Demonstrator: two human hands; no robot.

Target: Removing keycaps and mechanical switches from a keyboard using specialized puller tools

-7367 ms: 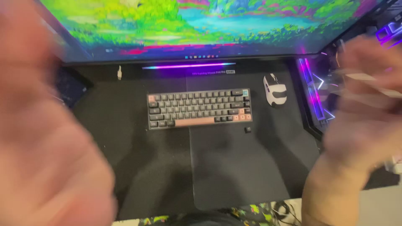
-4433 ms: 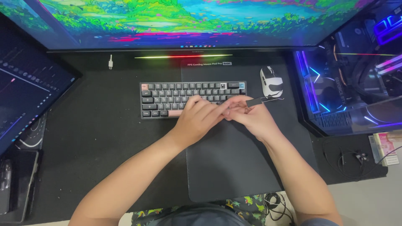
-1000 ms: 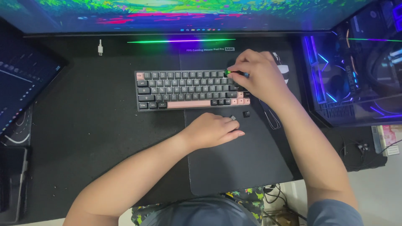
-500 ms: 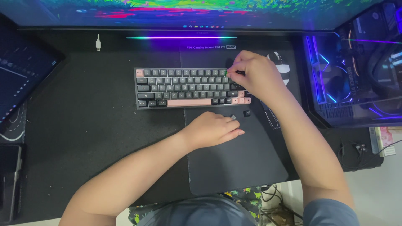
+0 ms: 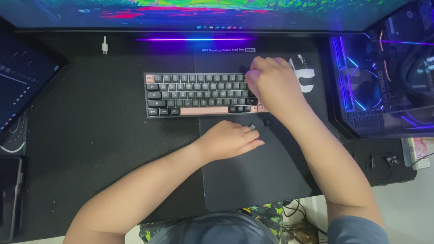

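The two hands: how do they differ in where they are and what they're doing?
The right hand is up on the keyboard's far right corner, fingers curled down onto the keys. The left hand rests lower on the dark mouse pad, with a small keycap at its fingertips. Both are bare, palms down.

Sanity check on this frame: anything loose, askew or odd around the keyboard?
Yes. A loose dark keycap lies on the mouse pad, off the keyboard, and the left hand pinches a small grey piece beside it. The right hand covers the keyboard's top right corner. A stray white cable plug lies near the monitor.
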